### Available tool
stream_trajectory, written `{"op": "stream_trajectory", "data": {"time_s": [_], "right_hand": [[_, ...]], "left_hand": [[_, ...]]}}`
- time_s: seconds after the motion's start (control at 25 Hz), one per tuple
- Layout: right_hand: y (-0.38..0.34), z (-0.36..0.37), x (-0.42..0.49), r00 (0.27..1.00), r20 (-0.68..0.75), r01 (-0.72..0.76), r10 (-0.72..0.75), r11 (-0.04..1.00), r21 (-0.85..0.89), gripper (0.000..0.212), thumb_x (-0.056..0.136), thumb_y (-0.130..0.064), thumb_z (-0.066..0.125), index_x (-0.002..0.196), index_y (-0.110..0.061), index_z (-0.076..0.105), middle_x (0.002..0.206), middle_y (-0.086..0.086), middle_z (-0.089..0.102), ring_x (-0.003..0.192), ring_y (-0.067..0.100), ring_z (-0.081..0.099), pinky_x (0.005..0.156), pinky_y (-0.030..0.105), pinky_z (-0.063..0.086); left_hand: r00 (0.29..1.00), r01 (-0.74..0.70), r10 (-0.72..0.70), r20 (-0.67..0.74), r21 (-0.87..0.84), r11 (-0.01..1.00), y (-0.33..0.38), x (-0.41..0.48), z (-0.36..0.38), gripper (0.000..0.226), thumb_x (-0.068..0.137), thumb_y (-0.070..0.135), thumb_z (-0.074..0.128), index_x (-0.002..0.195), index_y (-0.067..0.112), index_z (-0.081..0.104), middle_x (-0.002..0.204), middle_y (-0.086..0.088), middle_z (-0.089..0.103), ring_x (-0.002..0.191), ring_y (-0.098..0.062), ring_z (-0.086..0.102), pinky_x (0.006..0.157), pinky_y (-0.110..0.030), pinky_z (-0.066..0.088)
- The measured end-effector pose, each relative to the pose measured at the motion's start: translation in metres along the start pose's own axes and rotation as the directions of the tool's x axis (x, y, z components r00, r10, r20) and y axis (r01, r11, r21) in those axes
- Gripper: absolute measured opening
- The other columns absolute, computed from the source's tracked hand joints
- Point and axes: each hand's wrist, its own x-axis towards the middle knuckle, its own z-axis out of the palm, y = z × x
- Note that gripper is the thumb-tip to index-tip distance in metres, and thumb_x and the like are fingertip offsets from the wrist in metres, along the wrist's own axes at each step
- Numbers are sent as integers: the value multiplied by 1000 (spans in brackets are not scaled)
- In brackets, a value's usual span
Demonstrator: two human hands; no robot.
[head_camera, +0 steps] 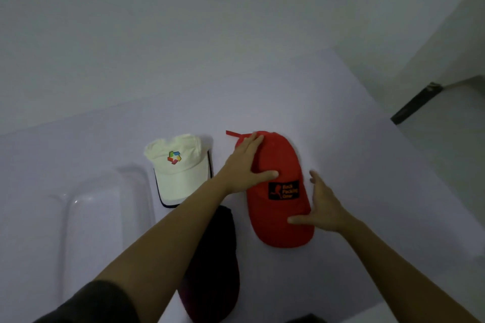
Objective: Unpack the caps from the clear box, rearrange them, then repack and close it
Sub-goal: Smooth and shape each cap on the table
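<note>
A red cap with a black patch lies flat on the white table, brim toward me. My left hand rests flat on its crown, fingers spread. At the cap's right edge, my right hand touches it with the thumb on the brim and the fingers apart. A cream cap with a coloured logo lies to the left. A dark maroon cap lies near me, partly under my left forearm. The clear box stands on the left, and nothing shows inside it.
The white table meets a pale wall at the back. Its right edge drops off to the floor, where a dark strip shows. A dark object peeks in at the bottom edge.
</note>
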Motion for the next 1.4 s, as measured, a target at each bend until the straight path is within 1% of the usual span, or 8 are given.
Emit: {"op": "stream_trajectory", "data": {"time_s": [0.28,0.4,0.6,0.72,0.92,1.08,1.28,1.4], "right_hand": [[-12,23,-8,985,-118,127,-123,992,28,149,32,-72,72,147,-19,-7,155,4,14,141,25,16,115,42,16],[-7,24,-7,991,-83,105,-103,994,24,152,29,-74,66,146,-20,-15,157,3,3,143,23,7,116,41,9],[-14,18,-11,960,-187,239,-210,960,147,139,40,-76,67,145,-31,-13,154,-7,-16,139,8,-10,114,40,5],[-22,1,-4,891,-375,346,-258,918,191,111,58,-74,61,146,-33,7,155,-10,4,140,6,4,112,35,12],[-28,-20,2,905,-213,418,-367,858,297,57,82,-56,56,133,-38,37,136,-14,41,129,4,33,109,32,28],[-43,-27,2,886,-234,460,-400,822,335,18,93,-30,50,108,-27,59,103,-15,60,97,-14,50,86,3,34],[-45,-25,6,889,-261,448,-375,828,336,13,92,-29,53,87,-26,64,84,-10,59,84,-2,46,77,7,35],[-44,-28,8,887,-285,458,-364,780,427,26,93,-25,52,67,-23,58,72,-6,48,68,-1,42,71,18,35]], "left_hand": [[972,163,-188,140,172,971,24,22,14,122,66,63,70,147,27,-15,158,-8,5,143,-35,3,114,-55,17],[969,201,-210,130,85,976,30,24,3,112,64,61,72,148,20,12,147,-8,37,134,-30,36,109,-47,32],[993,121,-120,15,-90,989,33,19,-16,45,80,46,66,118,22,61,109,5,64,99,-12,60,82,-22,46],[998,64,-63,13,-224,972,38,9,-16,26,86,36,63,96,13,68,90,-2,69,82,-14,65,71,-22,52],[998,35,-19,52,-328,944,39,-7,-19,18,88,28,62,79,12,64,72,3,65,59,2,62,57,-13,50],[1000,9,-5,15,-303,953,38,-12,-17,22,88,30,60,87,9,63,79,5,63,64,6,60,59,-11,48],[1000,13,-15,-4,-330,944,34,-14,-17,29,88,35,60,94,8,68,88,-3,70,78,-11,67,71,-23,55],[999,44,-52,-10,-394,918,31,-14,-19,25,87,33,62,84,9,56,72,0,64,65,-11,63,58,-26,51]]}}
